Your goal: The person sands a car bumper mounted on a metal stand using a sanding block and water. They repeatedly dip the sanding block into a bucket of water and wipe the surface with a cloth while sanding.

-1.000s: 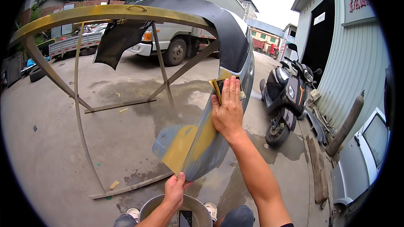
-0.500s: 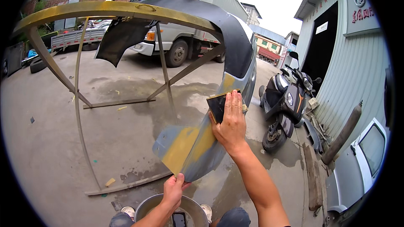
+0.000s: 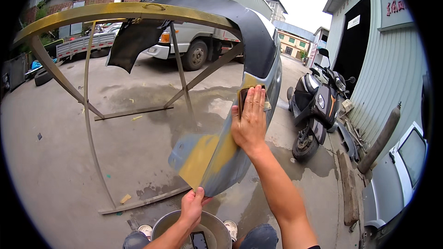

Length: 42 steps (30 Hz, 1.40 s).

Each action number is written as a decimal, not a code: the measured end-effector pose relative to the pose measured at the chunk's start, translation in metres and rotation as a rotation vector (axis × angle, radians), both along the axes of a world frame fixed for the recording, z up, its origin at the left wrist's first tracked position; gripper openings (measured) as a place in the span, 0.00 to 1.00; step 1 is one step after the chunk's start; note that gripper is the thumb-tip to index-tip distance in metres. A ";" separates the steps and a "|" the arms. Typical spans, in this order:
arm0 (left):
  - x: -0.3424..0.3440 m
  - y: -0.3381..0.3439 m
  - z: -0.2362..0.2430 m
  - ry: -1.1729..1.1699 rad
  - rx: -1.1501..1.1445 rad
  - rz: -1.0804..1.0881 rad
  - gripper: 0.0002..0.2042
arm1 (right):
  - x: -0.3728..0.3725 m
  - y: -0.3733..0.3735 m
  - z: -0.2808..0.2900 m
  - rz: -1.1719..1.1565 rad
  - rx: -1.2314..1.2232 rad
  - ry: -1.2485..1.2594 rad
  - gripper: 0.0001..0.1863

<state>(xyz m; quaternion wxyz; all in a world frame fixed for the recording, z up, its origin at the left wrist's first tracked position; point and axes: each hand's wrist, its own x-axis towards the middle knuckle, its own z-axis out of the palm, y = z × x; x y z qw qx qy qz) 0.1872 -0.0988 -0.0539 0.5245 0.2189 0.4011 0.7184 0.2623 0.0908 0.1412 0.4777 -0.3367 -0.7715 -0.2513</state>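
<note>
Right hand (image 3: 251, 122), fingers together and flat, presses a dark sanding sheet (image 3: 243, 97) against the bumper (image 3: 221, 157) on its stand (image 3: 92, 14). Left hand (image 3: 193, 205) pinches the bumper's lower edge. Best kept flat, with even pressure over the yellow filler (image 3: 200, 159).

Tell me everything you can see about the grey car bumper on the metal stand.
The curved grey car bumper hangs over a yellowish metal stand, its black inner side facing up near the top. Yellow filler patches mark its lower end and its middle. It looks like painted plastic. The right hand presses a dark sanding pad flat against it; the left hand grips its bottom edge.
</note>
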 end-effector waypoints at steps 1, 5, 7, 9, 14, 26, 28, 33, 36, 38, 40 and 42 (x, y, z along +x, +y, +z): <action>0.000 0.001 0.000 0.003 -0.019 0.008 0.19 | -0.001 -0.013 -0.017 0.007 -0.009 -0.008 0.42; 0.002 0.005 -0.002 -0.018 -0.005 -0.004 0.19 | 0.018 -0.051 -0.071 0.173 -0.113 -0.161 0.50; 0.002 0.004 -0.002 -0.016 0.009 -0.008 0.19 | 0.024 -0.030 -0.048 0.179 -0.106 -0.138 0.50; 0.004 0.000 0.000 -0.015 0.014 -0.009 0.19 | 0.017 0.006 -0.002 0.089 -0.098 -0.015 0.44; 0.004 -0.001 0.002 -0.018 0.015 0.004 0.19 | 0.007 0.004 -0.015 0.129 -0.137 0.127 0.44; 0.003 0.001 -0.002 0.011 0.019 0.039 0.19 | 0.015 -0.011 -0.029 0.142 -0.091 0.145 0.42; 0.004 0.001 -0.003 0.020 0.014 0.023 0.20 | 0.026 -0.013 -0.034 0.158 -0.073 0.108 0.39; 0.003 0.002 -0.004 0.029 0.027 0.011 0.20 | 0.039 0.018 0.035 0.258 -0.231 0.274 0.24; -0.004 0.002 -0.005 0.036 0.029 0.025 0.21 | 0.061 0.012 0.067 0.070 -0.372 0.355 0.25; -0.004 0.000 -0.003 0.023 0.003 0.027 0.21 | 0.070 -0.013 0.073 0.211 -0.403 0.548 0.20; 0.000 0.002 0.000 0.025 0.021 0.012 0.21 | 0.084 -0.003 0.061 0.540 -0.509 0.737 0.14; -0.001 0.001 -0.002 0.029 0.025 0.013 0.21 | 0.080 0.005 0.053 0.755 -0.829 0.899 0.17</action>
